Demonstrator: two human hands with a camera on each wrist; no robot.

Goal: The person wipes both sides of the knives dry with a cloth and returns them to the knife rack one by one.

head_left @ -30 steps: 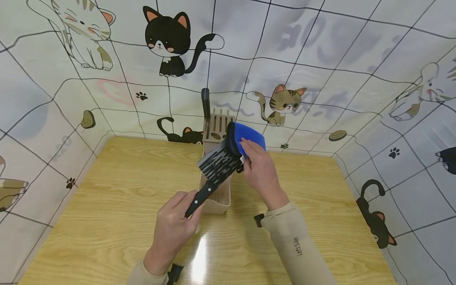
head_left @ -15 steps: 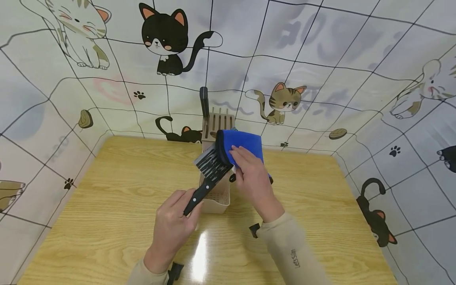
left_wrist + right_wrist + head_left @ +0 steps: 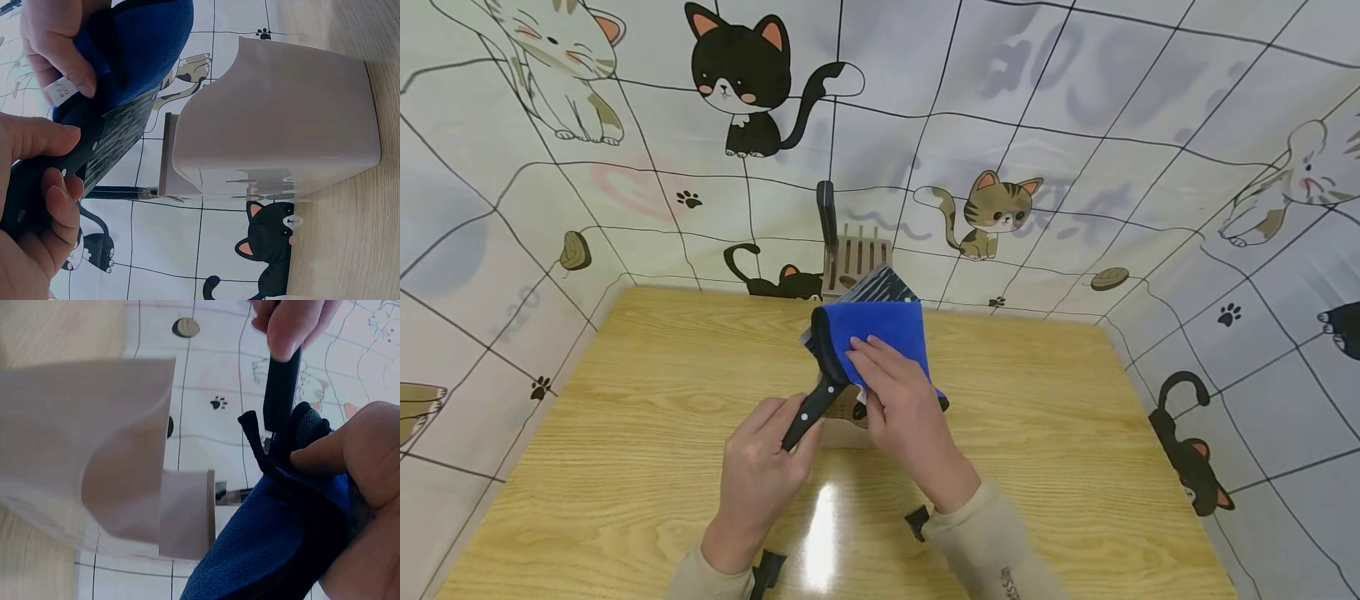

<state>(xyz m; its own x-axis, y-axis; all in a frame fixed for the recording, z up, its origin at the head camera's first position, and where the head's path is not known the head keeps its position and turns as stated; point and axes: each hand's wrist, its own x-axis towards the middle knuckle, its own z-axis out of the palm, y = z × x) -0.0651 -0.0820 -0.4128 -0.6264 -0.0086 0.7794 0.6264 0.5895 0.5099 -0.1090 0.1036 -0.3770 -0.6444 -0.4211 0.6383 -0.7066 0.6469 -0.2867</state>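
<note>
My left hand (image 3: 760,475) grips the black riveted handle of a cleaver (image 3: 808,417), whose blade points up and away to the right. The blade has a dark streaked pattern, and its upper part shows past a blue cloth (image 3: 883,329) with black edging. With the cloth folded over the blade, my right hand (image 3: 910,421) pinches it, fingers on top and thumb below. In the left wrist view the streaked blade (image 3: 125,131) sticks out under the cloth, near my left thumb. The cloth (image 3: 269,531) hides most of the cleaver in the right wrist view.
Behind the cleaver stands a beige slotted knife holder (image 3: 861,250) on the wooden table (image 3: 662,400). A black-handled knife (image 3: 827,212) is upright in its left slot. Walls covered with a cat-print sheet (image 3: 880,142) enclose the table's back and sides.
My right hand has slid the cloth down and left along the blade, from its upper part to close by the handle. My left hand keeps its grip almost in place.
</note>
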